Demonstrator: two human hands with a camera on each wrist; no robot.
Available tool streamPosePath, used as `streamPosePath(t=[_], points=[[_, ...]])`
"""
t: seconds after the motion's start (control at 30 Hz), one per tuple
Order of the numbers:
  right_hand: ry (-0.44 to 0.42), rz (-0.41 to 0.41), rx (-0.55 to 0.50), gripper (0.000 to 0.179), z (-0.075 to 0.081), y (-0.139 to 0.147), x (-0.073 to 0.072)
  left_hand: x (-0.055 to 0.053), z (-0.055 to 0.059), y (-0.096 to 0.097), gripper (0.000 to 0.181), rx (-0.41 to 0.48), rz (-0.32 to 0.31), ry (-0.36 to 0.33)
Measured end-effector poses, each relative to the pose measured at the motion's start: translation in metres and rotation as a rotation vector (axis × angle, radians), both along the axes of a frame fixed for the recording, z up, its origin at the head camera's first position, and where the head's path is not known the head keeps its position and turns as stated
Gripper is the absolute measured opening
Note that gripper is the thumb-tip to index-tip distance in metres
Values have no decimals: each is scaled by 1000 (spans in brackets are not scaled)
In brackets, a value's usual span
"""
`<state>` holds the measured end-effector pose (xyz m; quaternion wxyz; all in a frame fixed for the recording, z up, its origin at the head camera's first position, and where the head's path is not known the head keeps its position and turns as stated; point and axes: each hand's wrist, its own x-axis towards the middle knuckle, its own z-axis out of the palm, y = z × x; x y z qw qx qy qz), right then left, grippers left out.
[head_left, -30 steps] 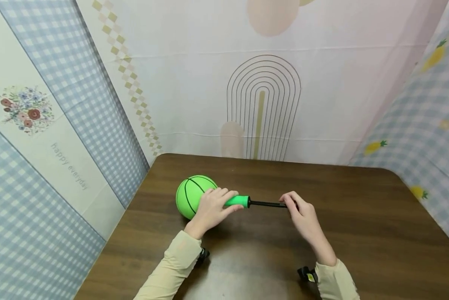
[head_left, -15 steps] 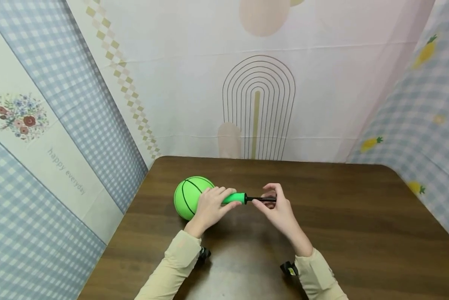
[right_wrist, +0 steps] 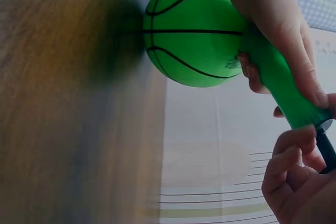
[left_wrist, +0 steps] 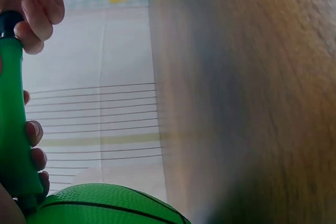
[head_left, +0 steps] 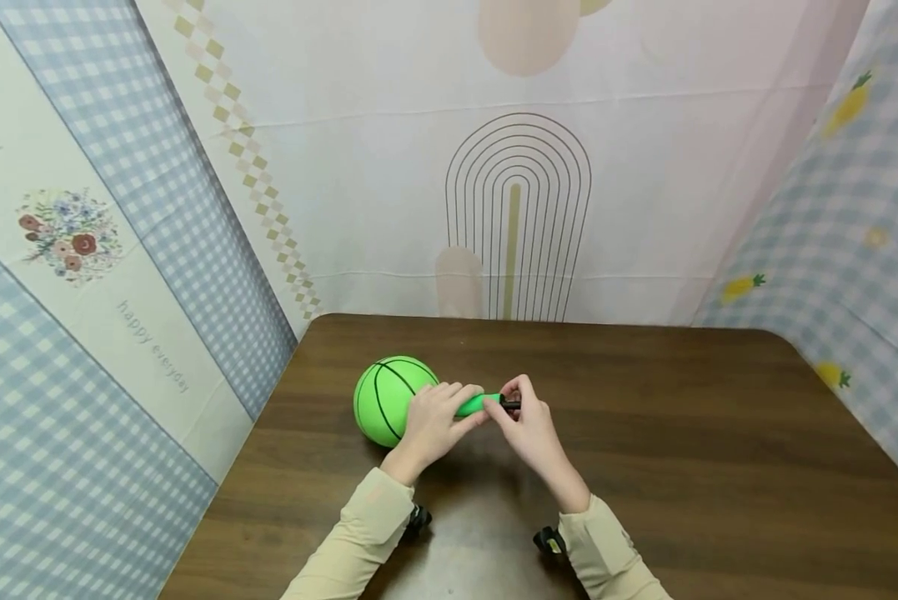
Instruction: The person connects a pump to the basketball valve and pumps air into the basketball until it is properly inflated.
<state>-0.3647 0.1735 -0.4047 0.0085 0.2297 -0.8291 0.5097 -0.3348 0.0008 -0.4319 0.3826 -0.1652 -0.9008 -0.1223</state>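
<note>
A green ball (head_left: pixel 381 406) with black basketball lines sits on the table. My left hand (head_left: pixel 431 419) grips the green barrel of a hand pump (head_left: pixel 473 406), thumb on the near side and fingers round the far side. In the left wrist view the narrow end of the pump (left_wrist: pixel 14 119) meets the ball (left_wrist: pixel 105 205); whether a needle enters it is hidden. My right hand (head_left: pixel 529 427) holds the pump's black handle end with curled fingers, close against the barrel. Only a short piece of the black rod (right_wrist: pixel 326 150) shows in the right wrist view.
The brown wooden table (head_left: pixel 681 433) stretches away to the right and front. Behind it hangs a pale patterned cloth (head_left: pixel 373 192), with a checked cloth (head_left: pixel 216 333) along the left side. Black wrist cameras sit under both sleeves.
My right hand has moved left toward the barrel, and the long exposed black rod has slid mostly into it. The left hand still grips the barrel beside the ball.
</note>
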Motion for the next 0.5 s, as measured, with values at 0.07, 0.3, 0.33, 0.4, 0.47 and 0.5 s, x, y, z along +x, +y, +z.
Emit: streamPosePath(t=[0.07,0.3,0.33,0.4,0.47,0.5], points=[[13,-9,15,26,1,1,3,1,0,-1,64,8,-16,-5],[98,-3,47,14,-2,9,16,13,1,-10,59,14,-86,-65],[115,-12,47,14,-3,11,18,15,1,-12,57,4,-91,-69],[153,-45,50,15,-4,15,21,19,1,-15,48,-18,-101,-75],[202,-87,42,17,-2,20,23,20,2,-19,39,-31,-105,-79],[227,-110,35,18,0,24,24,21,3,-21,37,-31,-105,-77]])
